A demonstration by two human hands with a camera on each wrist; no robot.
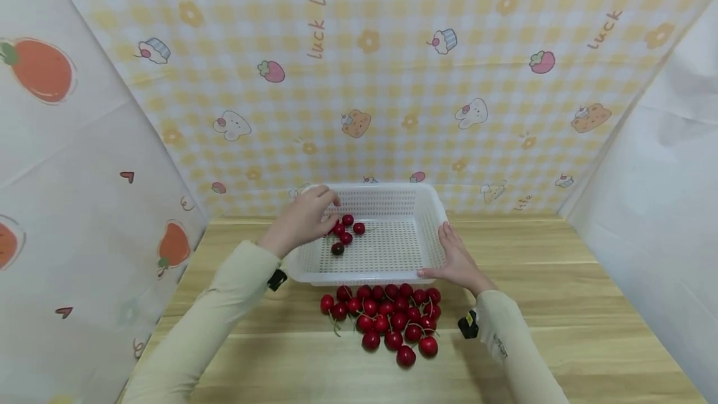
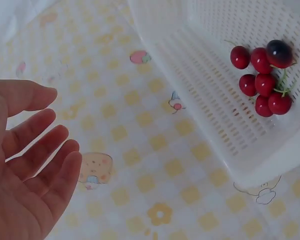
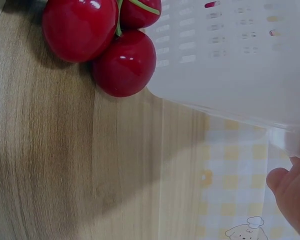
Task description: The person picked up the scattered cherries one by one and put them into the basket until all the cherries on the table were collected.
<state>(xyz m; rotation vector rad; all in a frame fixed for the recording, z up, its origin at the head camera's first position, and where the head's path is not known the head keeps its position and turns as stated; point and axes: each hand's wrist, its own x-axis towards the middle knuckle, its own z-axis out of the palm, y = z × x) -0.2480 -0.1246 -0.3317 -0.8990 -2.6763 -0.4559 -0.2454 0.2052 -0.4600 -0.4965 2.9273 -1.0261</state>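
Note:
A white plastic basket (image 1: 359,278) with slotted walls stands on the table against the patterned cloth. Several red cherries (image 1: 346,239) lie together in its left part, one of them nearly black (image 2: 279,52). Above the basket's left side is my left hand (image 1: 300,220); the left wrist view shows its fingers loosely bent, with nothing in them. My right hand (image 1: 457,264) holds the basket's near right corner, thumb on the front rim and fingers along the right side. Only part of that hand (image 3: 294,195) shows in the right wrist view.
A pile of cherries (image 1: 386,308), some with green stems, lies on the wooden table (image 1: 280,354) just in front of the basket. A yellow checked cloth (image 1: 392,86) hangs behind, with white cloths (image 1: 84,161) on both sides.

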